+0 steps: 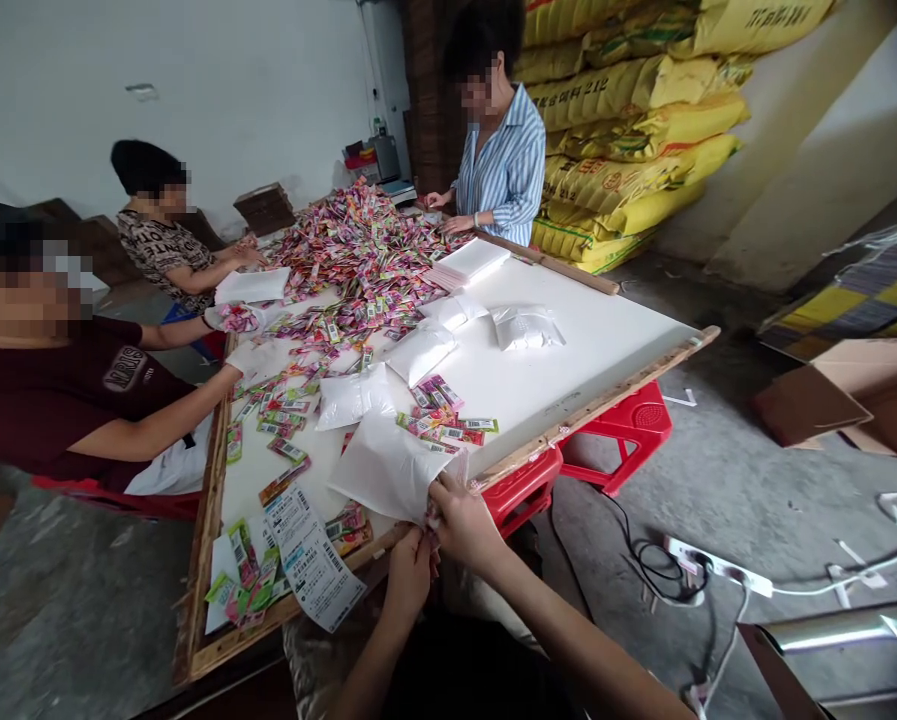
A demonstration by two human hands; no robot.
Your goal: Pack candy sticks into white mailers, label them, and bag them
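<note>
A white plastic mailer bag (388, 468) lies at the near edge of the table, its end gathered between my hands. My right hand (461, 518) is closed on the bag's right edge. Just left of it and lower, my left hand (410, 566) pinches the same end. What the bag contains is hidden. Beyond it lie several small, colourful snack packets (452, 428) and a filled white mailer (354, 397). To the left, a strip of printed shipping labels (309, 560) hangs over the table edge, beside more packets (245, 570).
Three people sit or stand around the white table (598, 345), near a large heap of packets (365, 240). More filled mailers (527, 328) and a stack of flat white bags (469, 262) lie on it. Red stools (628, 430), a power strip (718, 565) and cables are at right.
</note>
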